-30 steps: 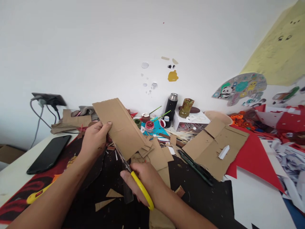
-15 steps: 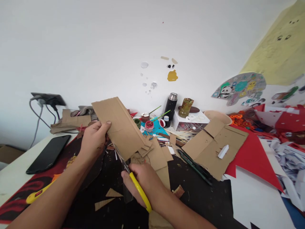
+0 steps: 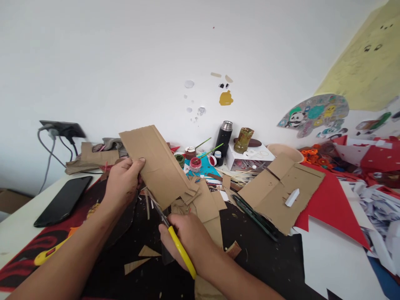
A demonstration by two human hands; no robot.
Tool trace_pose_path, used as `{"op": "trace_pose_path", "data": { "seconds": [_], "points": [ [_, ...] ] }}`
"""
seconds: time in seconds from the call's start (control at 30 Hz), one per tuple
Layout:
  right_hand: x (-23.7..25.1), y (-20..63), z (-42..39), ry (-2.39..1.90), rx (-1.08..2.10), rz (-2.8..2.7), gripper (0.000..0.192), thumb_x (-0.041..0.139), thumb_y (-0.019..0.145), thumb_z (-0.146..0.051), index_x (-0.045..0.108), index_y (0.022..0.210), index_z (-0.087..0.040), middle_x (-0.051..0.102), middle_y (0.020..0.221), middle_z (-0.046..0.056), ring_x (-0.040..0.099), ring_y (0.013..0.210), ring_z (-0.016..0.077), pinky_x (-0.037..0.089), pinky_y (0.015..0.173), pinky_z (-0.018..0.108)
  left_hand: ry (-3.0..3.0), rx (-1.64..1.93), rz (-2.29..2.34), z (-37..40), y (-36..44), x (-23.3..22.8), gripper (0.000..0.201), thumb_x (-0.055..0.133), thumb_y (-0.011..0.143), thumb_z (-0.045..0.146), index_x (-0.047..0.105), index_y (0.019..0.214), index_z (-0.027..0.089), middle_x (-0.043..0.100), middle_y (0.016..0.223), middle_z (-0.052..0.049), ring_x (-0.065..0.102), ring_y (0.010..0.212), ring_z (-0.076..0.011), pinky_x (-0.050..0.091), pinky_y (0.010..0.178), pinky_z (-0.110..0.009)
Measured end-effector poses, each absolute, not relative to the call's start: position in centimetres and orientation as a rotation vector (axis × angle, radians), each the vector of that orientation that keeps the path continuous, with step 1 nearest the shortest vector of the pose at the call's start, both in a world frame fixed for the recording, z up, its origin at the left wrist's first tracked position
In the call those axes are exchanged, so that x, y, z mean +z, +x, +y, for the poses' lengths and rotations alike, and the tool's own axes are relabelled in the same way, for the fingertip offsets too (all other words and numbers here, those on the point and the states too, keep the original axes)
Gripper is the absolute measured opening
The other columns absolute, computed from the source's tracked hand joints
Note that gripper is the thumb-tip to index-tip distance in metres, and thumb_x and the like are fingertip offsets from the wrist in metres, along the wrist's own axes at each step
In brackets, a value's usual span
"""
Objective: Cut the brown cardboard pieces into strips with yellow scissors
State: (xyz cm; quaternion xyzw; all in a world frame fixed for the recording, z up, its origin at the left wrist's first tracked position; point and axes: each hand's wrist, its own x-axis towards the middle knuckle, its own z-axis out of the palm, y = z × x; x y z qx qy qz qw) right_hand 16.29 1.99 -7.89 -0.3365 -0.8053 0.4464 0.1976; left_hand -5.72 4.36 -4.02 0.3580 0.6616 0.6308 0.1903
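My left hand (image 3: pixel 125 177) pinches the left edge of a tilted piece of brown cardboard (image 3: pixel 156 166), thumb on its face, holding it up above the desk. My right hand (image 3: pixel 184 237) is closed around the yellow handle of a pair of scissors (image 3: pixel 181 250). The blades point up and left along the cardboard's lower left edge, where a thin strip (image 3: pixel 148 205) hangs down. The far blade is partly hidden behind the cardboard. Below lie small cardboard offcuts (image 3: pixel 137 266) on the dark mat (image 3: pixel 125 287).
Cardboard scraps (image 3: pixel 204 204) lie beyond my right hand, beside a dark green cutter-like tool (image 3: pixel 254 218). Paint jars (image 3: pixel 195 165), a black flask (image 3: pixel 224 139) and a white box (image 3: pixel 250 158) stand by the wall. A phone (image 3: pixel 64 202) lies left; red paper (image 3: pixel 337 208) lies right.
A thin strip now hangs from the cardboard's lower left edge, by the scissor blades. Both hands keep nearly the same place and grip.
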Motion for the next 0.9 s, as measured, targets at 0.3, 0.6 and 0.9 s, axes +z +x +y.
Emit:
{"op": "trace_pose_path", "data": {
  "seconds": [0.3,0.6,0.9],
  "points": [
    [-8.3,16.6,2.8,-0.826,1.294,-2.184,0.037,0.066,0.095,-0.037,0.047,0.067,-0.022,0.044,0.057,-0.005,0.041,0.052,0.0112,0.024,0.053,0.026,0.842,1.917,1.721,4.9,-6.3,-4.2,0.034,0.074,0.085,0.033,0.052,0.061,0.025,0.047,0.041,0.007,0.039,0.035,-0.0102,0.028,0.037,-0.024],
    [-7.6,16.6,3.3,-0.893,1.771,-1.566,0.05,0.062,0.094,-0.073,0.054,0.087,-0.024,0.05,0.051,-0.008,0.046,0.035,0.0111,0.034,0.035,0.019,0.77,2.01,1.578,5.2,-6.4,-4.2,0.031,0.076,0.081,0.03,0.053,0.062,0.024,0.046,0.041,0.008,0.037,0.034,-0.009,0.027,0.035,-0.022],
    [-8.0,16.8,5.2,-0.842,1.814,-1.326,0.067,0.064,0.087,-0.087,0.059,0.096,-0.021,0.053,0.048,-0.009,0.043,0.033,0.0093,0.031,0.033,0.018,0.756,1.963,1.443,5.2,-5.9,-3.9,0.038,0.086,0.072,0.04,0.053,0.065,0.024,0.052,0.046,0.007,0.047,0.039,-0.0098,0.034,0.038,-0.022]
  ]
}}
